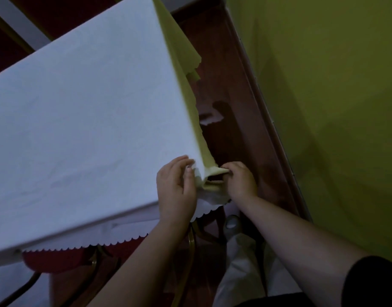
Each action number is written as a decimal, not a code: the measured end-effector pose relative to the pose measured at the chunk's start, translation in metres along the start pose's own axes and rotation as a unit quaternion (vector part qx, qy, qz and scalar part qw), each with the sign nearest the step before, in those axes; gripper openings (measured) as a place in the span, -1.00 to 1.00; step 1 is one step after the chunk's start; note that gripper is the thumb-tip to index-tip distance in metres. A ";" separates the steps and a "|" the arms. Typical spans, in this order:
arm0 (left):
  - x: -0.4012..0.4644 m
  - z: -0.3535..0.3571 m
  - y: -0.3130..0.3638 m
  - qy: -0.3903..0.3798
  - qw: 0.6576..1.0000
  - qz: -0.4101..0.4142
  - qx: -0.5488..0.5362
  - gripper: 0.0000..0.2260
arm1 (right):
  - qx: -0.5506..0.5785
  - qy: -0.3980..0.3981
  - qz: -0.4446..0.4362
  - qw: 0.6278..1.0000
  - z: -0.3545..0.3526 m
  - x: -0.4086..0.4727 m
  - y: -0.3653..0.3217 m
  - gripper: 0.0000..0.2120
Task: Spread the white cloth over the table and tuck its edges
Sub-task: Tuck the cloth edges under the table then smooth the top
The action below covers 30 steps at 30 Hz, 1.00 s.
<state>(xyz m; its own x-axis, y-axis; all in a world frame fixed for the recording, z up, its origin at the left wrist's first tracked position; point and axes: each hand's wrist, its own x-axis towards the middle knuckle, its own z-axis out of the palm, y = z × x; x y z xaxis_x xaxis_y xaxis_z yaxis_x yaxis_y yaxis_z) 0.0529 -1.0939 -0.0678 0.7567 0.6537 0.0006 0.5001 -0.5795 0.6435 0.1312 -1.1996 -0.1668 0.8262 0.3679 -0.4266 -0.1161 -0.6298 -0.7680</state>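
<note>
Step in hand: the person is working the near right corner of the table; the spreading looks done, and by my reading the corner tuck is now being formed.
Cloth: the white cloth is lying flat over the table top, its scalloped hem hanging below the near edge, toward the wrists.
Left hand: the left hand is pressing against the corner, fingers curled round a small bunch of cloth just beside the fold.
Right hand: the right hand is pinching a pulled-out flap of cloth between thumb and fingertips, drawing it away from the corner.
Between the grips: a short open pocket of fabric is gaping.
Beyond the grips: the side drop is hanging along the far edge.
Next move, as I judge it: folding the pinched flap flat against the side while the left hand is keeping the corner from slipping.
Nearby: a red chair seat is showing under the hem.
</note>
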 end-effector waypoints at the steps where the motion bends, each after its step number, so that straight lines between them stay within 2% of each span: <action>1: 0.000 -0.001 -0.001 -0.008 1.000 0.004 0.005 -0.77 | -0.028 0.004 -0.019 0.999 -0.006 0.001 0.004 -0.77; 2: 0.000 -0.003 -0.001 -0.020 0.999 0.026 0.020 -0.76 | -0.066 0.000 -0.044 0.997 -0.013 0.002 0.007 -0.79; 4: 0.003 -0.004 0.000 -0.057 0.985 0.132 0.091 -0.69 | -0.164 -0.027 -0.100 0.981 -0.031 0.006 0.012 -0.80; 6: 0.011 -0.001 0.009 -0.132 0.943 0.234 0.196 -0.58 | -0.247 -0.054 -0.146 0.956 -0.053 0.011 0.010 -0.80; 9: 0.033 0.012 0.030 -0.292 0.846 0.245 0.373 -0.44 | -0.335 -0.091 -0.213 0.914 -0.088 0.020 -0.001 -0.79; 10: 0.039 0.018 0.036 -0.308 0.824 0.248 0.405 -0.47 | -0.374 -0.109 -0.232 0.891 -0.098 0.024 -0.007 -0.78; 12: 0.048 0.025 0.048 -0.305 0.807 0.262 0.433 -0.60 | -0.442 -0.139 -0.257 0.848 -0.116 0.033 -0.022 -0.76; 14: 0.057 0.030 0.059 -0.297 0.816 0.256 0.425 -0.65 | -0.467 -0.133 -0.272 0.831 -0.126 0.039 -0.038 -0.76; 16: 0.064 0.030 0.067 -0.316 0.851 0.191 0.374 -0.67 | -0.412 -0.059 -0.298 0.859 -0.127 0.041 -0.044 -0.80; 17: 0.068 0.029 0.070 -0.321 0.867 0.154 0.349 -0.70 | -0.361 0.005 -0.309 0.880 -0.122 0.041 -0.044 -0.83; 19: 0.077 0.027 0.076 -0.320 0.884 0.114 0.320 -0.72 | -0.243 0.147 -0.265 0.921 -0.113 0.034 -0.037 -0.78; 21: 0.084 0.021 0.077 -0.324 0.900 0.053 0.286 -0.76 | -0.129 0.212 -0.164 0.955 -0.099 0.020 -0.027 -0.71; 23: 0.090 0.013 0.077 -0.331 0.917 -0.044 0.217 -0.79 | -0.065 0.191 -0.066 0.977 -0.085 0.001 -0.011 -0.73; 25: 0.093 0.005 0.072 -0.325 0.926 -0.139 0.128 -0.81 | -0.056 0.105 -0.032 0.992 -0.068 -0.016 0.004 -0.73; 28: 0.090 0.001 0.066 -0.305 0.932 -0.190 0.049 -0.85 | -0.065 -0.039 -0.031 0.997 -0.045 -0.031 0.005 -0.47; 30: 0.089 0.002 0.066 -0.299 0.933 -0.200 0.027 -0.85 | -0.038 -0.076 -0.026 0.996 -0.031 -0.029 -0.005 -0.31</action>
<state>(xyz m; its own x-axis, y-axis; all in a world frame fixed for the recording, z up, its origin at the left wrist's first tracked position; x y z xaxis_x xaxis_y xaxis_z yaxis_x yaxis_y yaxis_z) 0.1534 -1.0747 -0.0267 0.5957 0.4449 -0.6687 0.8016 -0.3815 0.4603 0.1248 -1.2290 -0.1358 0.7358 0.4980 -0.4590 -0.0283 -0.6545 -0.7555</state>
